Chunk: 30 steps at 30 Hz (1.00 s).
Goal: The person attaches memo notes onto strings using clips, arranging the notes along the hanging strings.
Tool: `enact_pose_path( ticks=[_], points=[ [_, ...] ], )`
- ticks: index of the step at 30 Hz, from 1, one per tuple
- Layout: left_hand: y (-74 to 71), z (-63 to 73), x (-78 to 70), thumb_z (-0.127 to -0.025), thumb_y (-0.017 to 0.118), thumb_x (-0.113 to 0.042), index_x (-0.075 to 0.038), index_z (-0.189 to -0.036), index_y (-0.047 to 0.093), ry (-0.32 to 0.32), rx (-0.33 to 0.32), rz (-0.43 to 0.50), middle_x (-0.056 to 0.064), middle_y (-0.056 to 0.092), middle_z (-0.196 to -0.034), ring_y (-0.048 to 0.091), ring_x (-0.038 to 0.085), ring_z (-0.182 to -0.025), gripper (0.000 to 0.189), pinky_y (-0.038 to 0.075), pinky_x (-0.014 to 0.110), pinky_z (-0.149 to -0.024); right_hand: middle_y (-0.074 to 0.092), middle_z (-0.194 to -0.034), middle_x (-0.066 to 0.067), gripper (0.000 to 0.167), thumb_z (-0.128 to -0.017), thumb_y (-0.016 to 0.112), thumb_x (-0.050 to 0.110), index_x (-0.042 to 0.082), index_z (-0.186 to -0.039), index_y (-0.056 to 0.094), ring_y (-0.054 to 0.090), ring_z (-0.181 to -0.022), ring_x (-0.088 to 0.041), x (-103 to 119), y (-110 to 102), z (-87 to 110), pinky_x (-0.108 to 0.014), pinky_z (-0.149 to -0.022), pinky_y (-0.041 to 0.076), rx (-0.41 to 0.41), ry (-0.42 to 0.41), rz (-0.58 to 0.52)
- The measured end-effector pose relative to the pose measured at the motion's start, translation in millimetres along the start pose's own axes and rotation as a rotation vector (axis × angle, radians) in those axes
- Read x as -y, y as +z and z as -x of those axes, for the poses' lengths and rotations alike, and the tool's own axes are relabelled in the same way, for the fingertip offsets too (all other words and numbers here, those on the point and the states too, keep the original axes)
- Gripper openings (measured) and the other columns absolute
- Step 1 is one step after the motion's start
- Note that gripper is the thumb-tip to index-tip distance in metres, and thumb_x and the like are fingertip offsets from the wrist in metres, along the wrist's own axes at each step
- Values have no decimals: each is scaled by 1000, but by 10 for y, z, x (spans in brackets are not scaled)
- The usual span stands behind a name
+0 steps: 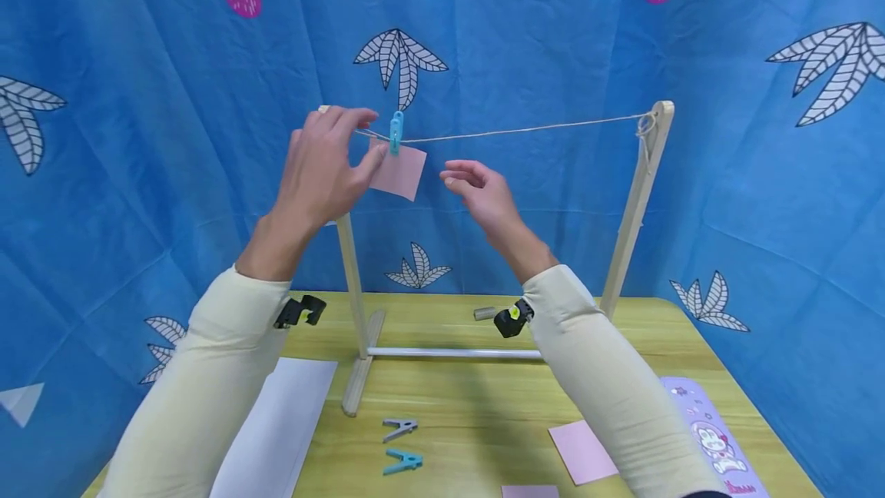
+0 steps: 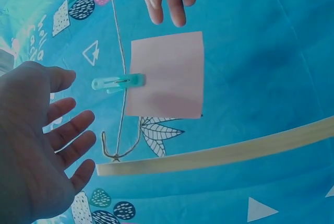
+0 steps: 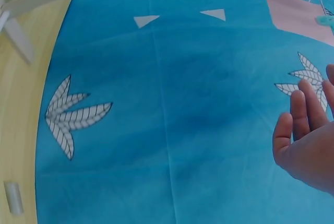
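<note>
Cream sleeves (image 1: 214, 360) first, right up close, then past them to a pink note (image 1: 401, 177), hanging at the string (image 1: 515, 131), clipped by a blue peg (image 1: 396, 133). Looks light, thin, easily creased; best pinched by a free lower edge. Just beside it, left hand (image 1: 323, 164) with relaxed fingers, gripping nothing; opposite, apart from it, right hand (image 1: 487, 194), fingers loosely bent, also free. Down on the table (image 1: 449, 436), loose pegs (image 1: 408, 462).

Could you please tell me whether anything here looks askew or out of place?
Only slightly: the pink note in the blue clothespin hangs tilted on the string, its bottom edge sloping down to the right in the head view rather than level. I see nothing spilled or damaged.
</note>
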State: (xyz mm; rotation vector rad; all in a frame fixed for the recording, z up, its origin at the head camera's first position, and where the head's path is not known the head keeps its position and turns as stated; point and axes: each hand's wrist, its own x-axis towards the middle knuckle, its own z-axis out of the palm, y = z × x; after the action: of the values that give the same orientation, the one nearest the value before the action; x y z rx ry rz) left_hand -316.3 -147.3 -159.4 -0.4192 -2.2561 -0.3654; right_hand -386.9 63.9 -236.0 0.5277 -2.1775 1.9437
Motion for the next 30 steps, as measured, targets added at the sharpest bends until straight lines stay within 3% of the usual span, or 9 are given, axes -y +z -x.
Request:
enact_pose_path(
  ticks=[10, 20, 30],
  points=[
    [90, 371, 73, -95, 57, -39, -14, -135, 55, -21, 22, 56, 11, 56, -137, 48, 33, -125, 48, 40, 52, -97, 58, -134, -2, 40, -98, 56, 29, 22, -137, 51, 51, -125, -20, -92, -189, 263, -45, -109, 40, 60, -44, 168],
    [318, 707, 152, -93, 60, -37, -16, -136, 55, -43, 56, 76, 13, 55, -137, 47, 34, -123, 48, 41, 53, -95, 50, -144, 0, 47, -98, 56, 34, 28, -143, 43, 45, -132, -23, -223, -309, 508, -53, -105, 40, 116, -38, 351],
    [527, 973, 205, -94, 59, -38, -17, -137, 53, -68, 124, 100, 14, 53, -137, 45, 36, -126, 49, 38, 58, -101, 45, -148, -3, 49, -99, 54, 34, 28, -145, 39, 44, -134, -25, -389, -449, 764, -52, -106, 39, 161, -7, 348]
  ],
)
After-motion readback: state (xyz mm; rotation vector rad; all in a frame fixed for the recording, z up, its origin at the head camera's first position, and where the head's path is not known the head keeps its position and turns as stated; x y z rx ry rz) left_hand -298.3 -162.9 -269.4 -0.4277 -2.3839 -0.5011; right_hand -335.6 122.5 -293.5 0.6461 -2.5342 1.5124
